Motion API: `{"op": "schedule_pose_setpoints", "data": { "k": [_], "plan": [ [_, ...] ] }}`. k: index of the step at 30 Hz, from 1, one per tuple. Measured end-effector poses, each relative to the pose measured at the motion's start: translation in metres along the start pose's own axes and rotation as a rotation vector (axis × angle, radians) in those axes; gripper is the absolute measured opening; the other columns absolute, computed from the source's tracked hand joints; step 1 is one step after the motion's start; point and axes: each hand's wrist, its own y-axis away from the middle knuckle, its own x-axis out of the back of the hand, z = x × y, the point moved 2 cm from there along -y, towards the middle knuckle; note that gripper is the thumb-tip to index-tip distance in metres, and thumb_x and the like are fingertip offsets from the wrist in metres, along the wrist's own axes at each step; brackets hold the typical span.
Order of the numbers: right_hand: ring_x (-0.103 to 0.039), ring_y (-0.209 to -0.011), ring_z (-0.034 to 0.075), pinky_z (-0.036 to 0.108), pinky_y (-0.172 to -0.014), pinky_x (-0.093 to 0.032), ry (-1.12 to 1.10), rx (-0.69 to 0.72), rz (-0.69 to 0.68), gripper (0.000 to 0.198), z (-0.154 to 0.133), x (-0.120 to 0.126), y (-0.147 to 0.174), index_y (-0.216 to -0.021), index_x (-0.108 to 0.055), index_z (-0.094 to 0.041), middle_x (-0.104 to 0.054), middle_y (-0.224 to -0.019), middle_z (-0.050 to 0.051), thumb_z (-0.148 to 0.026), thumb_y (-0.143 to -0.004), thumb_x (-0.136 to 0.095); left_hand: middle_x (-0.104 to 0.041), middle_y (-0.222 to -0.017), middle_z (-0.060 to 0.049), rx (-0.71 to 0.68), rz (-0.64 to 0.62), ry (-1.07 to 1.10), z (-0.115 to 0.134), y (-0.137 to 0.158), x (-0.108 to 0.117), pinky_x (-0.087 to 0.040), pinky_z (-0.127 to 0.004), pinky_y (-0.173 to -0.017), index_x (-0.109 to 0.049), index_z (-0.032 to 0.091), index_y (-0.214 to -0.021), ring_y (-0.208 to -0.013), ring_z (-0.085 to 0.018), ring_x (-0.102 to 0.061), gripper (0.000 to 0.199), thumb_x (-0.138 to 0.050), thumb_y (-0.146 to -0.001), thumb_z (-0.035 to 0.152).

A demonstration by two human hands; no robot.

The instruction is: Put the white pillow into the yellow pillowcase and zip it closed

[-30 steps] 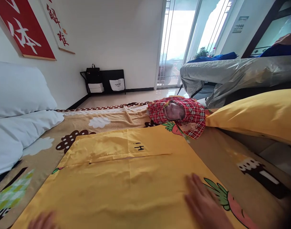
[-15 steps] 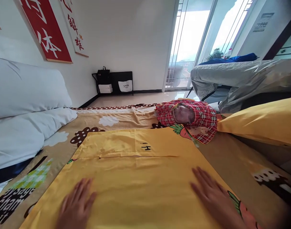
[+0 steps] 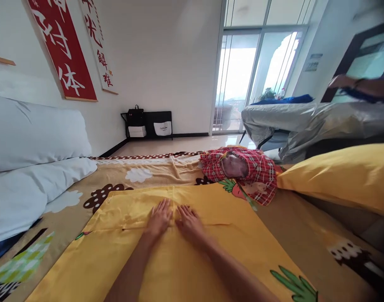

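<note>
A yellow pillowcase [image 3: 242,247] with carrot prints lies spread flat in front of me, its folded flap edge crossing it near the far end. My left hand [image 3: 160,217] rests palm down on the flap, fingers stretched out. Close beside it, my right hand [image 3: 188,220] also lies flat on the cloth, covering the black lettering. A narrow gap separates the two hands. Neither one holds anything.
Past the pillowcase's far right corner sits a red plaid cloth bundle [image 3: 258,172]. A yellow pillow [image 3: 343,172] is at the right, white pillows [image 3: 37,134] at the left. A patterned blanket [image 3: 107,167] lies underneath. Another person's arm [image 3: 368,87] reaches in over a grey-covered table [image 3: 273,113].
Both my hands have moved forward and inward from the pillowcase's sides to its far middle. My view has tilted up slightly. Another person's arm has appeared at the right.
</note>
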Motion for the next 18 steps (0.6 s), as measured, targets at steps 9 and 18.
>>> {"op": "schedule_pose_setpoints", "data": {
  "k": [9, 18],
  "plan": [
    [-0.024, -0.143, 0.025, 0.047, -0.113, -0.018, 0.214, -0.358, 0.138, 0.061, 0.206, 0.054, -0.026, -0.145, -0.038, -0.015, -0.031, -0.154, 0.013, -0.045, -0.093, -0.027, -0.017, -0.159, -0.007, 0.493, 0.152, -0.032, -0.210, -0.015, -0.021, -0.017, -0.055, -0.114, -0.028, 0.027, -0.149, -0.147, -0.024, -0.014, 0.062, -0.024, -0.092, 0.051],
    [-0.032, -0.137, 0.032, 0.056, -0.109, -0.020, 0.273, -0.387, 0.223, 0.053, 0.196, 0.062, -0.025, -0.137, -0.046, -0.012, -0.040, -0.147, 0.019, -0.034, -0.093, -0.028, -0.025, -0.156, -0.010, 0.544, 0.277, -0.048, -0.222, -0.014, -0.018, -0.023, -0.056, -0.111, -0.034, 0.020, -0.147, -0.145, -0.025, -0.020, 0.060, -0.022, -0.093, 0.044]
  ]
}}
